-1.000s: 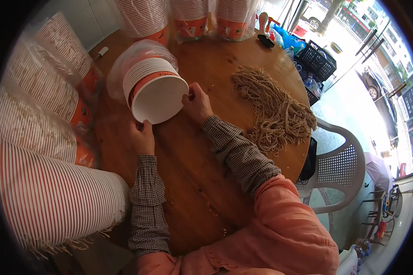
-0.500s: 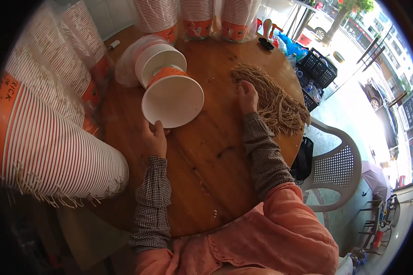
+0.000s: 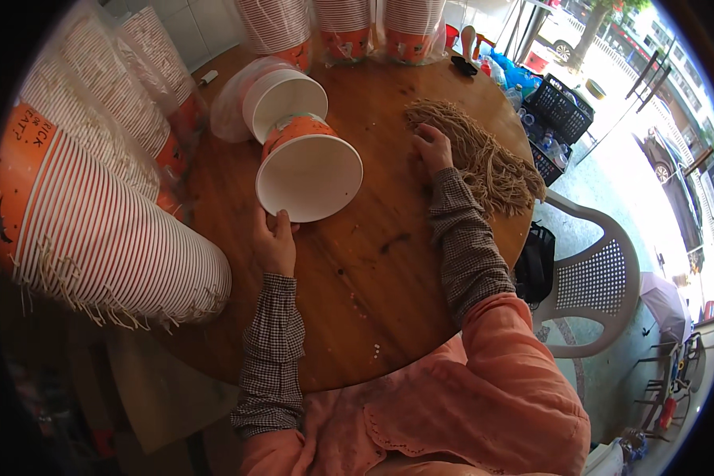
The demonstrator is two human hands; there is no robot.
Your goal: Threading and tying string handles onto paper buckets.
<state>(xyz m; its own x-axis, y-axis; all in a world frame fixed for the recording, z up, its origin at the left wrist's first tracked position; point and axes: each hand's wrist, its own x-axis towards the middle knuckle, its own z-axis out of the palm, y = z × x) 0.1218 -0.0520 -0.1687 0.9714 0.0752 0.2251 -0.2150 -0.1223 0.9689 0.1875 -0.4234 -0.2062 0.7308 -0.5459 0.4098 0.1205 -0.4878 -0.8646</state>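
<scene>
My left hand (image 3: 274, 244) grips the near rim of a white-lined paper bucket (image 3: 309, 178) with an orange printed outside, thumb on the rim and fingers beneath. The bucket lies tilted, its mouth toward me. Behind it, another paper bucket (image 3: 289, 99) rests on its side, partly in a clear plastic bag (image 3: 228, 107). My right hand (image 3: 434, 149) is at the left edge of a heap of tan cords (image 3: 488, 163). Its thumb and forefinger are bent and a little apart, with no cord seen between them.
A long nested stack of orange buckets (image 3: 127, 238) with cord ends hanging out lies at left. Bagged stacks (image 3: 345, 28) stand along the back of the round wooden table (image 3: 373, 278). To the right are a plastic chair (image 3: 595, 278) and black crates (image 3: 562, 111).
The whole view has shifted slightly. My right hand's fingers have loosened at the cord heap's edge, while my left hand keeps its hold on the bucket rim.
</scene>
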